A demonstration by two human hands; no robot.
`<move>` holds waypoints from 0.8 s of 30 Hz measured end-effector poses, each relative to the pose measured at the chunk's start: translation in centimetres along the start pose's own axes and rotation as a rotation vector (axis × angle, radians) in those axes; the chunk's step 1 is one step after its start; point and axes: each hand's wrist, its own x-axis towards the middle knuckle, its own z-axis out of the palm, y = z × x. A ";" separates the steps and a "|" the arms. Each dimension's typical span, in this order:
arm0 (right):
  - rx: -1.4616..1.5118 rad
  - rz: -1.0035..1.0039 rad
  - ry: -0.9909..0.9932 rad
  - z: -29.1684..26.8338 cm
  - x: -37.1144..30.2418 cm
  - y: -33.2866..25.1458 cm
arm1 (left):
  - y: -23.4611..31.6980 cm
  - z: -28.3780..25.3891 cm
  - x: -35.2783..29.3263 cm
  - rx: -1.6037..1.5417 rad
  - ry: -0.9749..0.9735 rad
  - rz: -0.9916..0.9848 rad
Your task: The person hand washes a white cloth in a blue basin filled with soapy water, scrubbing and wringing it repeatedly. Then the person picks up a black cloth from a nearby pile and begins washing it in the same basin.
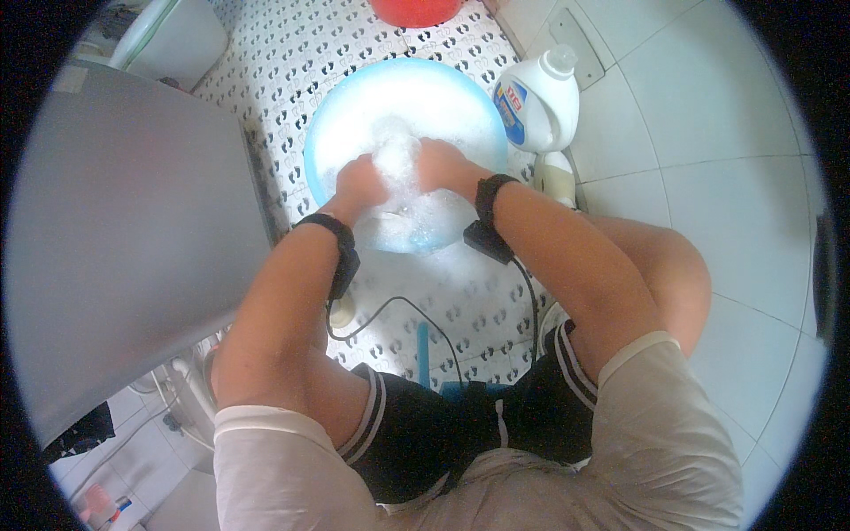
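A round light-blue basin (312, 164) stands on the floor ahead of me, heaped with white suds (390, 88). My left hand (360, 184) and my right hand (445, 166) are both inside it, close together, with curled fingers. Between them rises a white, foam-covered lump (396, 166); suds hide what it is. Foam also covers the fingertips. Each wrist wears a black strap with a small box, and dark cables run from these toward my lap.
To the right of the basin, a white detergent bottle (558, 111) stands by the tiled wall (726, 106). A red tub (416, 11) is at the far edge. On the left are a large grey panel (142, 221) and a white container (190, 44). Footprint-patterned flooring (274, 80) surrounds the basin.
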 end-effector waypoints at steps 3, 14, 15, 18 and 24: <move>-0.038 0.006 -0.041 -1.9 -0.4 -1.2 | 1.3 -0.6 -0.3 0.161 -0.083 -0.067; -0.020 0.085 -0.080 -4.4 -1.5 -1.3 | 0.3 -1.7 0.2 0.091 -0.071 0.023; 0.020 0.097 -0.094 -4.9 -1.8 -1.1 | 0.2 -2.2 -0.2 0.022 -0.069 0.067; 0.145 0.081 -0.083 -6.0 -2.3 -0.6 | -1.4 -2.9 -0.9 0.030 0.062 0.082; 0.233 0.074 -0.011 -7.9 -3.2 2.3 | 0.4 -6.7 -2.3 -0.077 0.038 0.010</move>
